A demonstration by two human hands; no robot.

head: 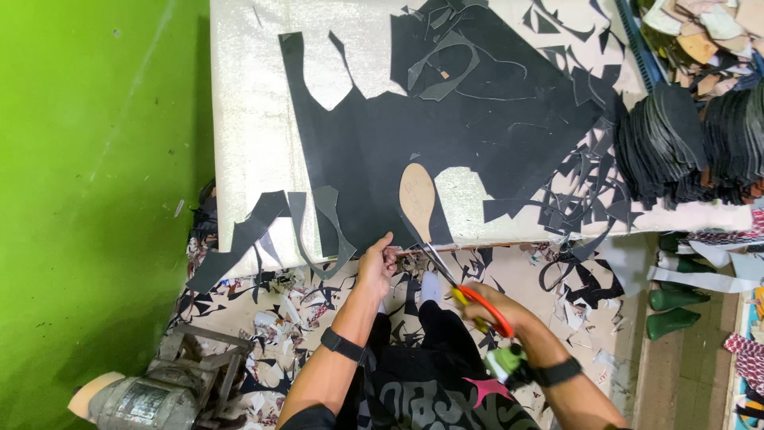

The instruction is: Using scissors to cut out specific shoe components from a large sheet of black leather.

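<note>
A matt black sheet of leather-like material [414,135] is spread over a rough, pale surface [247,119]; orange plastic-handled metal scissors [465,291] are seen.

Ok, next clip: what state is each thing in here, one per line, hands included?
Large black material sheet: flat on the table, partly cut out.
Tan sole-shaped template: lying on the sheet.
Orange-handled scissors: in the right hand, blades at the sheet's near edge.
Left hand: gripping the sheet's near edge.
Right hand: closed through the scissor handles.
Stacked black cut pieces: piled at the table's right.
Black offcuts: scattered on the floor.
</note>
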